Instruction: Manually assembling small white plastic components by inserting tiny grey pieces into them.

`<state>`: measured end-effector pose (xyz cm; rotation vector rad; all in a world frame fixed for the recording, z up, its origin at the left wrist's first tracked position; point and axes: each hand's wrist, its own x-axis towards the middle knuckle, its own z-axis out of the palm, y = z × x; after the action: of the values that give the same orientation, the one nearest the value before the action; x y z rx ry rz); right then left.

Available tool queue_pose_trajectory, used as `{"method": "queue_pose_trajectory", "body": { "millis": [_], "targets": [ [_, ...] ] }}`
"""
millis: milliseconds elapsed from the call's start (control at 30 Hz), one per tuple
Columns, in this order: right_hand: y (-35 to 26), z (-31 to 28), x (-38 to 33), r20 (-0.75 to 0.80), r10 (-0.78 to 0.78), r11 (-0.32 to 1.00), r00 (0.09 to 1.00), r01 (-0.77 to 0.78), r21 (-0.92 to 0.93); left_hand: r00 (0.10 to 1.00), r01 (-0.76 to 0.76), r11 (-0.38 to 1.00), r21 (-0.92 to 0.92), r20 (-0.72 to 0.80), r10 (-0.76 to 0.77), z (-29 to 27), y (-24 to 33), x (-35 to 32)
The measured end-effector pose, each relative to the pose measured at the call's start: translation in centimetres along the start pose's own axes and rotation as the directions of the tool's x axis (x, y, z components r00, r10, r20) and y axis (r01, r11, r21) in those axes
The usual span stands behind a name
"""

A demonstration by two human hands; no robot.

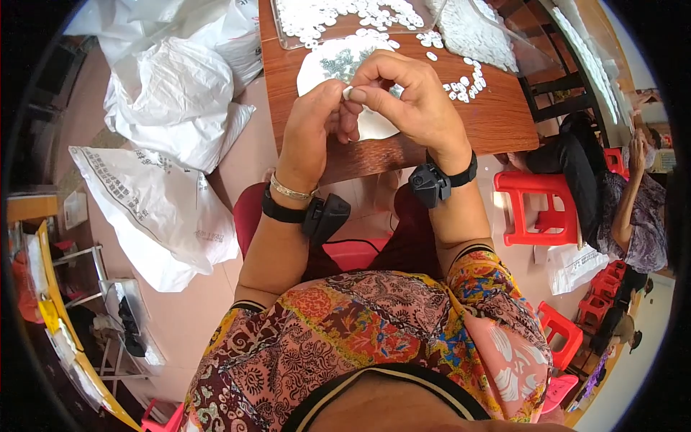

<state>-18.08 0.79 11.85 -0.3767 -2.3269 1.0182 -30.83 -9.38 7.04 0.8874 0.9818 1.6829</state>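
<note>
Above the near edge of the wooden table, my left hand and my right hand meet at the fingertips. Between them is a small white plastic piece, pinched by both thumbs and forefingers; its exact shape is too small to tell. Under my hands lies a rounded white mat, partly covered by them. A heap of small grey-green parts rests on it. Just beyond, a clear tray holds many white oval pieces with holes. More loose white pieces are scattered right of my right hand.
A clear bag of white pieces lies at the table's far right. Large white sacks stand on the floor at left, with a flattened sack nearer. At right are a red stool and another seated person.
</note>
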Motion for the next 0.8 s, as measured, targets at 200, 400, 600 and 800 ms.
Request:
{"method": "queue_pose_trajectory", "body": {
  "millis": [200, 400, 600, 800],
  "targets": [
    [-0.5, -0.2, -0.5, -0.005, -0.125, 0.943, 0.992, 0.117, -0.31, 0.992, -0.094, 0.912, 0.399, -0.043, 0.121, 0.1, 0.2, -0.1],
    [-0.6, -0.1, -0.4, -0.015, -0.161, 0.954, 0.987, 0.152, -0.259, 0.999, 0.01, 0.995, 0.095, -0.052, -0.005, -0.3, 0.0, 0.1],
    [-0.8, 0.5, -0.3, -0.01, -0.184, 0.909, 0.983, 0.166, -0.383, 0.998, 0.027, 0.997, 0.066, -0.066, -0.023, -0.6, -0.1, 0.1],
    [0.2, 0.8, -0.1, -0.077, -0.228, 0.906, 0.971, 0.182, -0.383, 0.992, -0.01, 0.994, 0.105, -0.121, 0.022, -0.5, -0.4, 0.3]
  ]
}}
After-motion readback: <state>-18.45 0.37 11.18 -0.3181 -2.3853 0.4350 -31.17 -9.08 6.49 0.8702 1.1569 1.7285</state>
